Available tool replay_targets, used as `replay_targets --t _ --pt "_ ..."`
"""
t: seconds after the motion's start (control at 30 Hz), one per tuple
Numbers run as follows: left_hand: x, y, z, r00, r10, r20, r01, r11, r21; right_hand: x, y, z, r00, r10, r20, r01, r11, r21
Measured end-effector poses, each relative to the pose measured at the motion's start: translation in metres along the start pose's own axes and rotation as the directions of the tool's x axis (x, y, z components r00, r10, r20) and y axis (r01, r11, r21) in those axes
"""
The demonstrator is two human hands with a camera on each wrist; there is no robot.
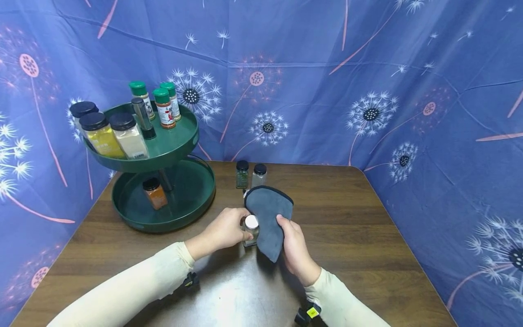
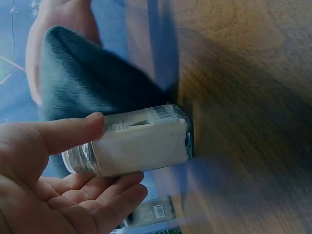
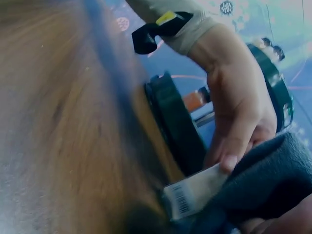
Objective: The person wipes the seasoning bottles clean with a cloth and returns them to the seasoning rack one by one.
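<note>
My left hand (image 1: 224,229) grips a small glass spice jar (image 2: 144,141) with a pale label and a white-topped lid, thumb on one side and fingers on the other. Whether its base touches the table cannot be told. In my right hand (image 1: 297,250) is a dark grey cloth (image 1: 267,213) with black edging, its thumb lying on the near face. The cloth hangs right beside the jar and covers part of it in the head view. Most right-hand fingers are hidden behind the cloth.
Two black-lidded jars, one of green herbs (image 1: 242,175) and one paler (image 1: 259,176), stand behind the cloth. To the left, a green two-tier rack (image 1: 185,222) carries several spice bottles above and an orange jar (image 1: 155,194) below. Patterned curtains surround the wooden table (image 1: 347,218).
</note>
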State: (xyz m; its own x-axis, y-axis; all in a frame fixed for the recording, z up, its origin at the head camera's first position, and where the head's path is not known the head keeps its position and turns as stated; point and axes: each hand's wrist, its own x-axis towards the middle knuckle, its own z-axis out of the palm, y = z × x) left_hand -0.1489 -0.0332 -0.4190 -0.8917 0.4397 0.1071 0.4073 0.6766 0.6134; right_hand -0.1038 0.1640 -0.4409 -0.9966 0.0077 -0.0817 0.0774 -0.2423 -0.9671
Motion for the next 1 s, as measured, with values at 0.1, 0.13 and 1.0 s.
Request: replay_targets --t 0.1,0.13,1.0 --pt "0.001 0.000 0.001 1.000 0.000 -0.007 0.000 1.000 0.002 0.004 0.010 -0.004 0.997 0.077 0.009 -0.076 0.994 -0.078" --pt "0.001 0.000 0.002 1.000 -0.001 -0.008 0.001 1.000 0.001 0.005 0.013 -0.005 0.995 0.098 0.010 -0.097 0.991 -0.096" --pt "-0.005 -0.010 0.019 0.997 0.053 -0.048 -0.054 0.999 -0.005 0.001 -0.027 -0.013 1.000 -0.010 -0.011 0.012 0.967 0.256"
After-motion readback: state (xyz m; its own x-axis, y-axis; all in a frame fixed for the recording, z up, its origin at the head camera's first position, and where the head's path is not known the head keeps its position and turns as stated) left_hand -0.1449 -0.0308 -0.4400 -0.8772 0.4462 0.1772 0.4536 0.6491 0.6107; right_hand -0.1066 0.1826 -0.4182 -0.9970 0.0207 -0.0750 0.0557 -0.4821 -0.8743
